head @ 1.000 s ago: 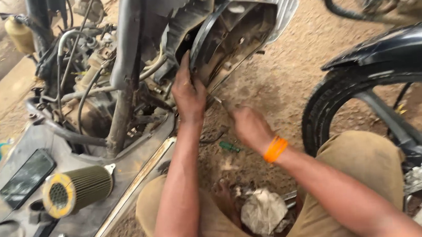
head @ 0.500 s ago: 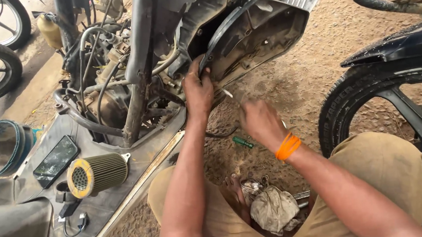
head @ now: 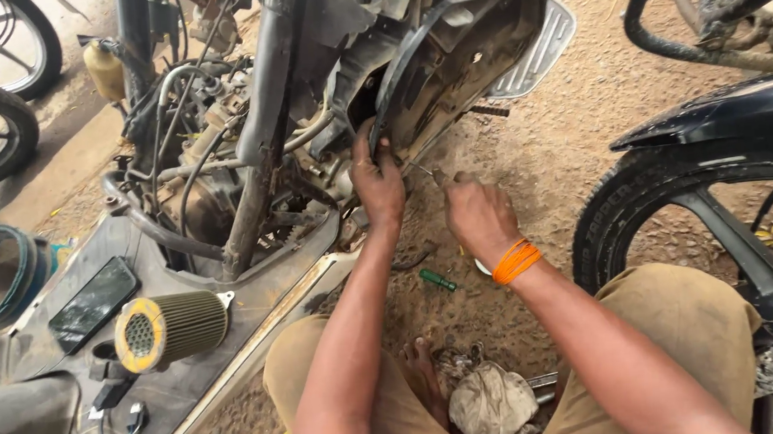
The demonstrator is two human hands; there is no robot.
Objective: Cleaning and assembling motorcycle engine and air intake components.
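My left hand (head: 377, 183) grips the lower edge of a black plastic side cover (head: 475, 57) on a stripped scooter. My right hand (head: 479, 215), with orange bands (head: 515, 261) on the wrist, is closed around a thin metal tool (head: 421, 166). The tool's tip points at the cover edge just beside my left fingers. Bare engine parts, hoses and frame tubes (head: 247, 163) sit left of the cover.
A green-handled screwdriver (head: 438, 280) lies on the dirt below my hands. A rag (head: 490, 405) sits between my knees. A yellow-capped air filter (head: 172, 327) and a phone (head: 93, 303) rest on the grey floor panel at left. Another bike's tyre (head: 626, 209) stands at right.
My right hand has risen from near the ground toward the cover edge, bringing the tool tip close to my left hand. My left hand stays on the cover.
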